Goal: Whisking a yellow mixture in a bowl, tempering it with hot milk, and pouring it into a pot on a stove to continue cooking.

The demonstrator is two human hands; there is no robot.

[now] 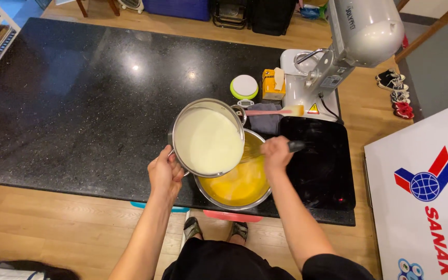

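The pot (208,138) of white liquid tilts down toward the right, its lip over the bowl (237,182) of yellow mix at the tabletop (79,93) edge. The left hand (164,173) grips the pot's near-left handle, fingers clenched, arm reaching forward. The right hand (276,154) is clenched on the whisk (265,149), whose dark handle points right, wires dipped left into the bowl

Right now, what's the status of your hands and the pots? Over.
Left hand grips steel pot of white liquid, tilted over steel bowl of yellow mixture. Right hand holds black-handled whisk in bowl. Nothing in the way.
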